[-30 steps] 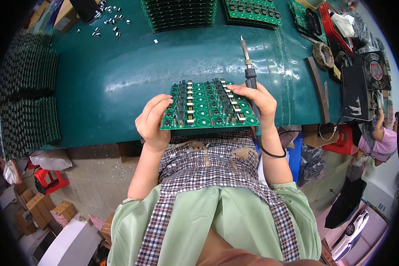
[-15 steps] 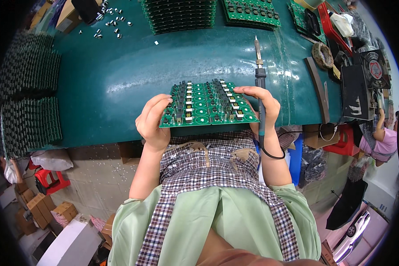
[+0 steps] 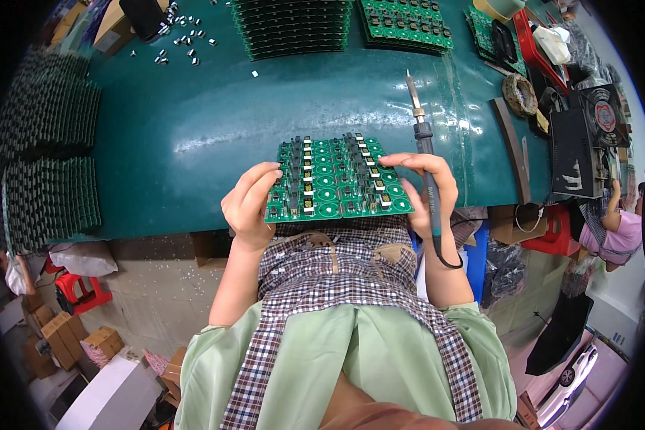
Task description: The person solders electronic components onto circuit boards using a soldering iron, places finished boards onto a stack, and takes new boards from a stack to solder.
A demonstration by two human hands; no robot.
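Observation:
Between my two hands is a green circuit board panel [image 3: 327, 183], tilted up at the bench's near edge. Rows of white and black parts stand on its face. My left hand [image 3: 251, 204] is closed on the panel's left edge, fingertips on the rim. My right hand [image 3: 431, 190] grips the right edge with its forefinger along the top. A soldering iron [image 3: 424, 140] also lies in that right hand, its bare metal tip pointing away from me and its cord looping over my wrist.
Stacked circuit boards [image 3: 50, 193] stand at the left, and another stack [image 3: 292, 29] at the back. Small loose parts [image 3: 186, 43] lie scattered at the far left. At the right are a dark bar [image 3: 511, 147], a brown ring [image 3: 519, 94] and a black box with a fan [image 3: 577, 150].
The panel has come slightly toward me and its face shows more fully. In my right hand the soldering iron has tilted, its tip a little lower and to the left.

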